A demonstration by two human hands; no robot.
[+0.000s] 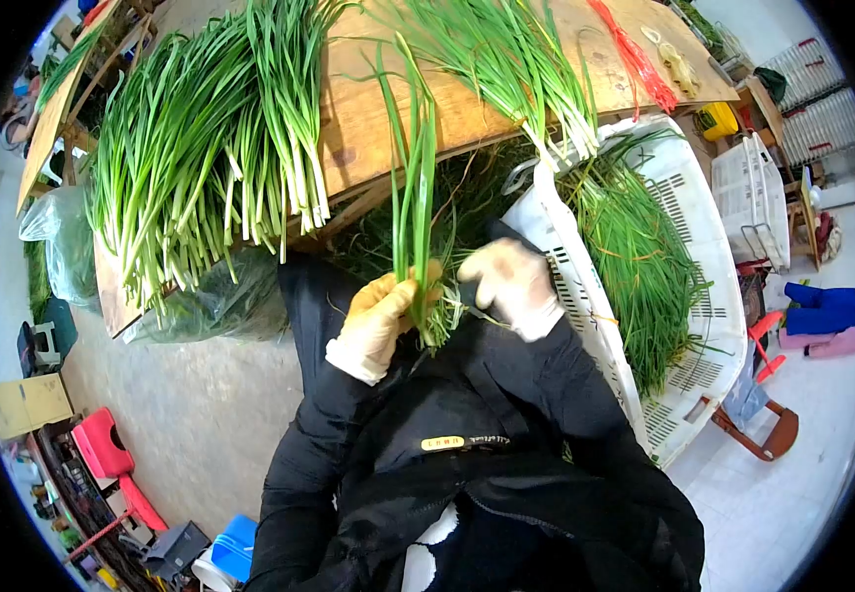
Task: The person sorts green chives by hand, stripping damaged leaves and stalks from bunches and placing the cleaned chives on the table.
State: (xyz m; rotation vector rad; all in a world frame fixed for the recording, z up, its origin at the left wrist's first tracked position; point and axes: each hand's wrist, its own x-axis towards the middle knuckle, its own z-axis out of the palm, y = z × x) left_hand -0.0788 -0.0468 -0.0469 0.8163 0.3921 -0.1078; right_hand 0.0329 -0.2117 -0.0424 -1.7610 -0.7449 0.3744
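Note:
My gloved left hand [380, 318] is closed around the lower stems of a small bunch of garlic chives [416, 187], whose green leaves point up and away from me. Below the grip, frayed pale ends and dry bits [437, 324] hang in front of my dark clothing. To the right of these stems is my gloved right hand [514, 286], apart from the bunch. Its fingers are bent toward the stems but smeared by motion, so I cannot make out whether anything is between them.
Large piles of chives [191, 148] and a smaller pile [516, 74] lie on the wooden table [368, 128]. At my right stands a white plastic basket [689, 192] holding loose greens [635, 276]. Red plastic strips [635, 54] lie at the table's right end.

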